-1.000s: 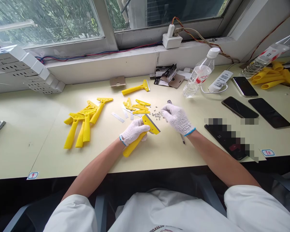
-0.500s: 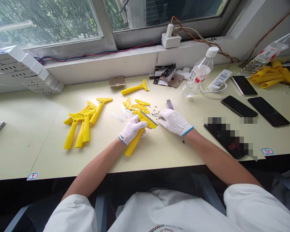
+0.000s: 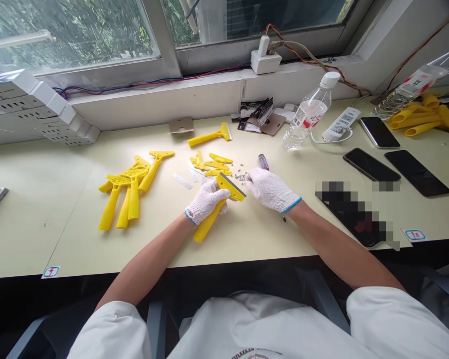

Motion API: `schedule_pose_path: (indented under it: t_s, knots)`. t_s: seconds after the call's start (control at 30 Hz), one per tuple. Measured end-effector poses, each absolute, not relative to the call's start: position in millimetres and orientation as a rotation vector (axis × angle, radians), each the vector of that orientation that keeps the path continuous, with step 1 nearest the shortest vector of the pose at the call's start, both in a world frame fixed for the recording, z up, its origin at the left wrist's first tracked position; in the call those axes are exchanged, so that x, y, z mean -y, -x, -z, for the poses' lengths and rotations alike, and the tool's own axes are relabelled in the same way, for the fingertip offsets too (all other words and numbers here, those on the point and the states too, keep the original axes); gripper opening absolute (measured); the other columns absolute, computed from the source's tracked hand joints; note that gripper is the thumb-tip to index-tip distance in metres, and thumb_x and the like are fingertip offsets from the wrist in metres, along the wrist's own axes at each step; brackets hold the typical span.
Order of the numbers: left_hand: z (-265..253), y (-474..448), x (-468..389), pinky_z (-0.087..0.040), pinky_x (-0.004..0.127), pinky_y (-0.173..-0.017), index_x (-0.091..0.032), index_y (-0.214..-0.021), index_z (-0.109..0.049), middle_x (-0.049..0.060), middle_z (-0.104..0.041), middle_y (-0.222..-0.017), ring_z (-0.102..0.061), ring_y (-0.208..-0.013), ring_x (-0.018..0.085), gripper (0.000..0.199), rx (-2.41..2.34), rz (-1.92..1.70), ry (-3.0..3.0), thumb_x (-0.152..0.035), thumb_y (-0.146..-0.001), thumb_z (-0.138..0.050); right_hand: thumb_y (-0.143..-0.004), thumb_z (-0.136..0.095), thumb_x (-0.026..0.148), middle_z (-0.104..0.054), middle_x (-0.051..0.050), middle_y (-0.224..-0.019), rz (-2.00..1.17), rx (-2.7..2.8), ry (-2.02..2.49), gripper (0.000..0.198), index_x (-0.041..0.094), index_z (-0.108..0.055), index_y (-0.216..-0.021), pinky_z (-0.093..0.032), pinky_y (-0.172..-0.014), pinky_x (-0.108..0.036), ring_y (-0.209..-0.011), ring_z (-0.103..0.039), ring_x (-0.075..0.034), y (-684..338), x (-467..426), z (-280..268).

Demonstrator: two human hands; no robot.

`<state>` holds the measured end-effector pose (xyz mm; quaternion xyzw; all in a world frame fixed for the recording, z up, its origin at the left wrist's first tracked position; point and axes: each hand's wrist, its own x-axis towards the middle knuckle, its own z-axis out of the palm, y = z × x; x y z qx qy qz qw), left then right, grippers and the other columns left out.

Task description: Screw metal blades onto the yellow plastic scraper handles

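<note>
Gripping a yellow scraper (image 3: 217, 204) by its handle, the left hand (image 3: 205, 202) in a white knit glove closes its fingers fully around the tool and holds it just above the pale work table (image 3: 60, 219), blade end tilted up toward the right hand (image 3: 270, 188). That hand, also gloved, has its fingertips bunched beside the scraper's head, next to a scatter of small screws (image 3: 240, 176); whether it pinches a screw cannot be told. A screwdriver runs under the right hand, its purple handle (image 3: 262, 161) showing beyond the knuckles and its tip at the wrist. Compared with half a second ago, the right hand has slid a little closer to the scraper's head, while the left hand's grip and the tool's place have barely shifted; a second ago the scraper sat slightly lower and farther toward the person. Left of the held scraper lies a heap of yellow scraper bodies (image 3: 129, 192); just beyond it are loose yellow clamp plates (image 3: 209, 163) and bare metal blades (image 3: 182, 181). Farther beyond rests a finished scraper (image 3: 209, 135). Right of the held scraper lie a plastic water bottle (image 3: 310, 113) and several dark phones (image 3: 371, 165).
</note>
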<state>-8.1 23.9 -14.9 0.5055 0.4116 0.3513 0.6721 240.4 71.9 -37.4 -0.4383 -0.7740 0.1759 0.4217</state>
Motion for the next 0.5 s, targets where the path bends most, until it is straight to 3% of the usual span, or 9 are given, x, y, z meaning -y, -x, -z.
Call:
schedule_pose_path:
  t_s: [0.1, 0.2, 0.37, 0.5]
  knots:
    - [13.7, 6.4, -22.5, -0.054, 0.03, -0.05, -0.016, -0.111, -0.068, 0.012, -0.084, -0.102, -0.064, -0.048, 0.013, 0.034, -0.939, -0.779, -1.179, -0.04, -0.089, -0.077, -0.111, -0.052, 0.053, -0.075, -0.014, -0.09, -0.422, 2.08, 1.154, 0.044, 0.025, -0.071, -0.083, -0.06, -0.084, -0.041, -0.096, -0.076, -0.023, -248.1, -65.7, 21.4]
    - [11.1, 3.3, -19.4, -0.056, 0.029, -0.052, -0.017, -0.111, -0.068, 0.01, -0.084, -0.101, -0.066, -0.049, 0.013, 0.027, -0.982, -0.743, -1.267, -0.033, -0.09, -0.073, -0.11, -0.058, 0.04, -0.075, -0.015, -0.103, -0.424, 2.163, 1.147, 0.026, 0.019, -0.071, -0.101, -0.059, -0.093, -0.045, -0.099, -0.071, -0.027, -248.8, -54.6, 8.6]
    - [5.6, -2.3, -13.6, -0.054, 0.025, -0.055, -0.019, -0.097, -0.067, -0.001, -0.073, -0.068, -0.068, -0.052, 0.015, 0.01, -1.111, -0.616, -1.459, -0.027, -0.091, -0.07, -0.111, -0.055, 0.033, -0.072, -0.012, -0.102, -0.413, 2.332, 1.004, 0.022, 0.02, -0.069, -0.101, -0.053, -0.091, -0.04, -0.095, -0.065, -0.025, -227.0, -37.9, 9.1]
    - [0.2, -5.6, -10.5, -0.052, 0.024, -0.054, -0.02, -0.094, -0.064, -0.002, -0.073, -0.068, -0.066, -0.052, 0.014, 0.006, -1.072, -0.585, -1.487, -0.022, -0.09, -0.068, -0.114, -0.051, 0.03, -0.07, -0.012, -0.098, -0.309, 2.39, 0.933, 0.025, 0.019, -0.069, -0.101, -0.049, -0.089, -0.038, -0.094, -0.063, -0.024, -215.9, -33.0, 13.4]
